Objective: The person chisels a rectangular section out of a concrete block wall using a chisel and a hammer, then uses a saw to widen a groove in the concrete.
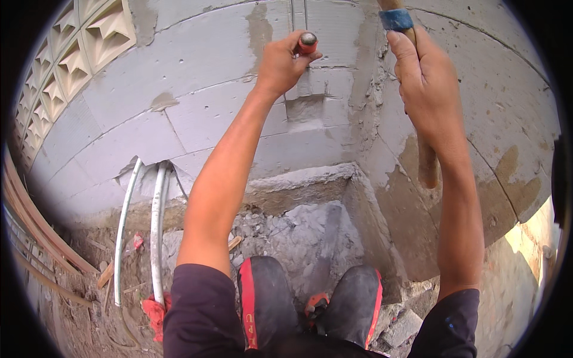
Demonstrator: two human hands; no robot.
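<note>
My left hand (285, 64) is closed around the red handle of a chisel (307, 43), whose round metal end faces me; its blade is hidden. It is held up against the grey block wall (209, 128), beside two narrow vertical grooves and above a rectangular recess (305, 108) cut in the blocks. My right hand (431, 89) grips the wooden handle of a hammer (427, 164), raised in front of the right-hand wall. A blue band (396, 19) wraps the handle near its upper end; the hammer's head is beyond the top edge of the picture.
Two pale conduits (156, 232) rise from the rubble at left into a broken hole in the wall. Crushed grey debris (286, 230) covers the corner by my knees. Long boards (45, 221) lean at far left, below patterned vent blocks (107, 33). Red cloth (154, 316) lies by the conduits.
</note>
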